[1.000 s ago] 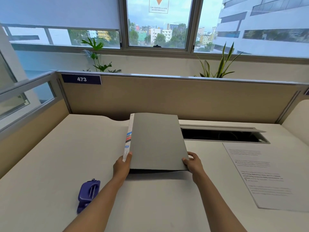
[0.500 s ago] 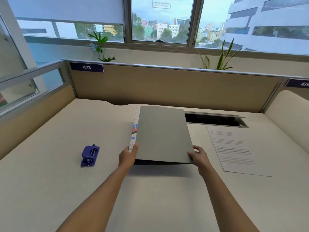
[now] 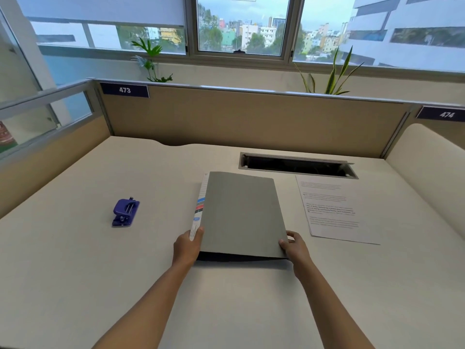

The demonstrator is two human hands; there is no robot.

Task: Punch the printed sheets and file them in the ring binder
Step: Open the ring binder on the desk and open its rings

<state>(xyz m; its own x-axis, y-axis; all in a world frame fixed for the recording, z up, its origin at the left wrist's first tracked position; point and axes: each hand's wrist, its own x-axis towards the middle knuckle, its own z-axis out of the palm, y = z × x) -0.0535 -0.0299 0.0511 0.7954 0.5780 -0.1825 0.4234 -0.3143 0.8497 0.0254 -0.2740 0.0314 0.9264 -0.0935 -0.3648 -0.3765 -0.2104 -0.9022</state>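
A grey ring binder [image 3: 241, 212] lies closed on the desk, its white spine with coloured stripes to the left. My left hand [image 3: 187, 246] grips the near end of the spine, thumb on the cover. My right hand [image 3: 294, 248] pinches the near right corner of the cover. The near edge casts a dark shadow, slightly raised off the desk. Printed sheets [image 3: 332, 210] lie flat to the right of the binder. A purple hole punch [image 3: 125, 212] sits to the left, apart from both hands.
The white desk [image 3: 226, 298] is bounded by tan partition panels [image 3: 251, 119] at the back and sides. An open cable slot [image 3: 297, 165] is cut into the desk behind the binder and sheets. Plants stand behind the partition.
The binder has come nearer to me and lower toward the desk, away from the cable slot, with both hands keeping their grips. The camera view has shifted, showing more desk.
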